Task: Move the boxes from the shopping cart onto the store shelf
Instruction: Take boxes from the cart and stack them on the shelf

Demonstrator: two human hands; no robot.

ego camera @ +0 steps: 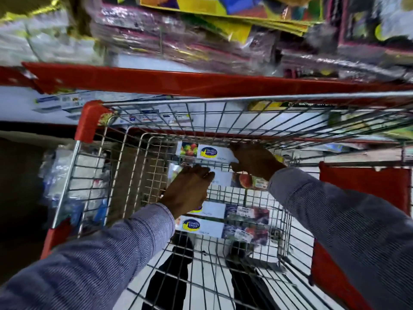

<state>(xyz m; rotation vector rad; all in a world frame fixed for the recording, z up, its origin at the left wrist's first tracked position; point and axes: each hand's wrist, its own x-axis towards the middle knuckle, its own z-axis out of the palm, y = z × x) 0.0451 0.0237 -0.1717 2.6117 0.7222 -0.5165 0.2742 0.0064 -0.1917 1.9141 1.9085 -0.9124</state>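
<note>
At centre frame, inside the shopping cart (93, 173), my left hand (187, 189) and right hand (252, 161) curl loosely over the stacked boxes (207, 153), so I should clamp both ends squarely before lifting toward the shelf (156, 80).

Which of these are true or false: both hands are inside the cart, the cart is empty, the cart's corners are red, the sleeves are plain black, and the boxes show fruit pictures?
1. Both hands are down inside the cart. True: the left hand and the right hand both reach among the boxes.
2. The cart is empty. False: several white boxes lie in it, such as the far box and the near box.
3. The cart's corners are red. True: a red corner guard shows at the far left.
4. The sleeves are plain black. False: they are finely striped blue-grey.
5. The boxes show fruit pictures. True.
</note>
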